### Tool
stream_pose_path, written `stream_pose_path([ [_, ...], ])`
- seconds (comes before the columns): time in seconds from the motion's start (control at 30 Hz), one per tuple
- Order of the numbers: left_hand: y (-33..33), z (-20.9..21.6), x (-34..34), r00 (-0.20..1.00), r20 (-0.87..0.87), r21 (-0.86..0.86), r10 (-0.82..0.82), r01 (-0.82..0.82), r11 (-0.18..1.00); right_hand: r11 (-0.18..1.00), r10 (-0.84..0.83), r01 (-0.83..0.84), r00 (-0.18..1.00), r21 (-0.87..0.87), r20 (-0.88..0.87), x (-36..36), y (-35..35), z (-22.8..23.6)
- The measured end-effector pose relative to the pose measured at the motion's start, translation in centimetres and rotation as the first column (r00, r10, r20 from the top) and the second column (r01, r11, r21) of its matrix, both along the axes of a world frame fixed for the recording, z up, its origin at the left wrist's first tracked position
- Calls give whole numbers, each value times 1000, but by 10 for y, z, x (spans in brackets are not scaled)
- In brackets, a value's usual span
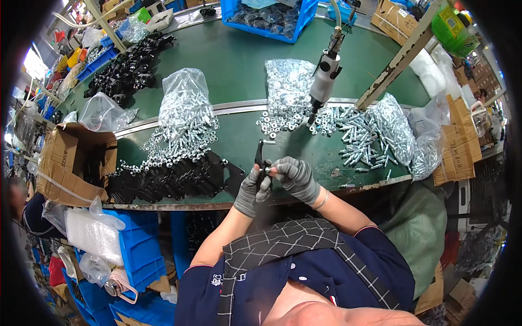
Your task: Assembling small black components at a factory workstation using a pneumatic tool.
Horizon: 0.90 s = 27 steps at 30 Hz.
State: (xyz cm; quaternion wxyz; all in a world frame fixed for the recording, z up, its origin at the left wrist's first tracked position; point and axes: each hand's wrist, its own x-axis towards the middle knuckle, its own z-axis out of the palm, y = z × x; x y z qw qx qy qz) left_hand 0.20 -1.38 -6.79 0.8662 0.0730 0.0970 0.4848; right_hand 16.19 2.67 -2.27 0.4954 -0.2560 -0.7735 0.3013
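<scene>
In front of my chest, at the bench's near edge, my left hand in a grey glove is closed round a slim black part, whose narrow arm points up and away. My right hand, gloved too, meets it from the right with fingertips pinched against its side. Whatever small piece sits in that pinch is hidden by the fingers. Just beyond the black part lies a single silver bolt. A grey-and-black power screwdriver hangs bit-down above loose silver nuts, apart from both hands.
Left on the green bench are black flat plates, a spilled bag of silver hardware and an open carton. Bolts spread at the right. A slanted post and a blue crate stand farther back.
</scene>
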Motion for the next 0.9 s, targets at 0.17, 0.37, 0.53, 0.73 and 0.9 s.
stream_pose_path([
  [0.17, -7, -8, 2, 997, 41, -70, 66, -63, 996, 992, -66, 55, 993, 111, 98, -2, -7, 12],
  [0.37, -10, 3, 9, 990, 76, -75, 118, -112, 991, 998, 27, -24, 998, -53, 56, 6, -7, 7],
  [0.53, -13, 0, 6, 989, 89, -30, 115, -113, 993, 993, -76, 61, 985, 102, 152, -1, -16, 11],
  [0.73, -11, 8, 4, 983, -105, -109, 152, -163, 981, 990, -27, 36, 997, -138, 66, -2, -12, 0],
  [0.9, 1, 29, -1, 896, -409, -97, 173, -231, 968, 976, -215, 210, 906, 52, 365, 9, 41, -27],
])
